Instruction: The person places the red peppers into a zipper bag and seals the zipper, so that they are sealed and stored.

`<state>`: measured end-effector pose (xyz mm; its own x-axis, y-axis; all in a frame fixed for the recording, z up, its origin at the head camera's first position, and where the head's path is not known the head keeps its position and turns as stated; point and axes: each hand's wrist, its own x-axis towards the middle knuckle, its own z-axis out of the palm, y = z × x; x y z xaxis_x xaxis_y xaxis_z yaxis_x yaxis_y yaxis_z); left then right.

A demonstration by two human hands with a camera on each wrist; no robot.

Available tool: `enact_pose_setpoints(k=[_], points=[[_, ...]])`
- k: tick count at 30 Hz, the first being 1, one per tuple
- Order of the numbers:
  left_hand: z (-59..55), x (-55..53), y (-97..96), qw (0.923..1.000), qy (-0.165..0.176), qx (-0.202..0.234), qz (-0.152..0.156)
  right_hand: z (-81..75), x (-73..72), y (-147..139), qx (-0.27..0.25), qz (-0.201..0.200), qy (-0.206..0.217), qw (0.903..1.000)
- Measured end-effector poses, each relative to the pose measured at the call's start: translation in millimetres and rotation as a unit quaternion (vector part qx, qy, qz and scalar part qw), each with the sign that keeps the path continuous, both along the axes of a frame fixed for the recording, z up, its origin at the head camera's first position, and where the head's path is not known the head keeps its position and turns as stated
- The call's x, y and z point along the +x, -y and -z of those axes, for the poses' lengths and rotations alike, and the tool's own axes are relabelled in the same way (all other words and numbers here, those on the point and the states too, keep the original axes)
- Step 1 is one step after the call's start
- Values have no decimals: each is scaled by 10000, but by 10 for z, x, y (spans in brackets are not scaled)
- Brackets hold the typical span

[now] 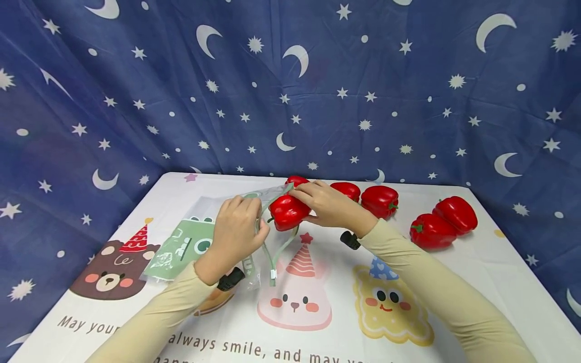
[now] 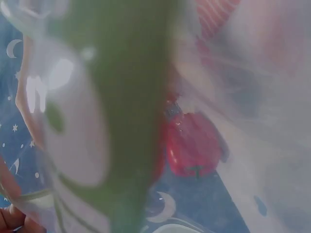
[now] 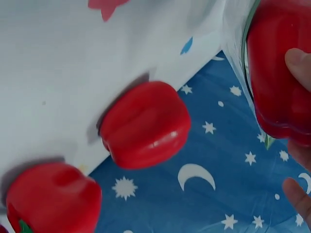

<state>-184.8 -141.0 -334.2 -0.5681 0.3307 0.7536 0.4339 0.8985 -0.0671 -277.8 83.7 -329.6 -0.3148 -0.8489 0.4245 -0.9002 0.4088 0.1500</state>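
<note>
A clear drawstring bag (image 1: 186, 247) printed with a green cartoon face lies on the left half of the table, its mouth lifted toward the middle. My left hand (image 1: 240, 227) grips the rim of that bag with curled fingers. At the bag's mouth, my right hand (image 1: 329, 204) holds a red bell pepper (image 1: 289, 213) from its right side; the right wrist view shows the thumb pressed on this pepper (image 3: 274, 73) and the bag's edge beside it. The green drawstring (image 1: 274, 262) hangs below, with a small white toggle. Blurred bag film covers most of the left wrist view.
Another red pepper (image 1: 297, 179) shows partly behind the held one. Two more peppers, one at the back (image 1: 346, 190) and one beside it (image 1: 380, 200), lie right of my right hand. A pair of peppers (image 1: 433, 232) rests farther right. A blue starry curtain (image 1: 317, 101) hangs behind the table.
</note>
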Motion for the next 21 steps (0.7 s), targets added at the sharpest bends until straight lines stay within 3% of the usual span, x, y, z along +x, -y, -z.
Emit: enact_pose_setpoints(k=[11, 21], points=[[-15, -7, -26, 9998, -116, 136, -115, 193, 60, 117, 313, -382, -622, 9968], [-1, 18, -24, 9998, -117, 82, -153, 334, -11, 93, 576, -194, -1136, 9917]])
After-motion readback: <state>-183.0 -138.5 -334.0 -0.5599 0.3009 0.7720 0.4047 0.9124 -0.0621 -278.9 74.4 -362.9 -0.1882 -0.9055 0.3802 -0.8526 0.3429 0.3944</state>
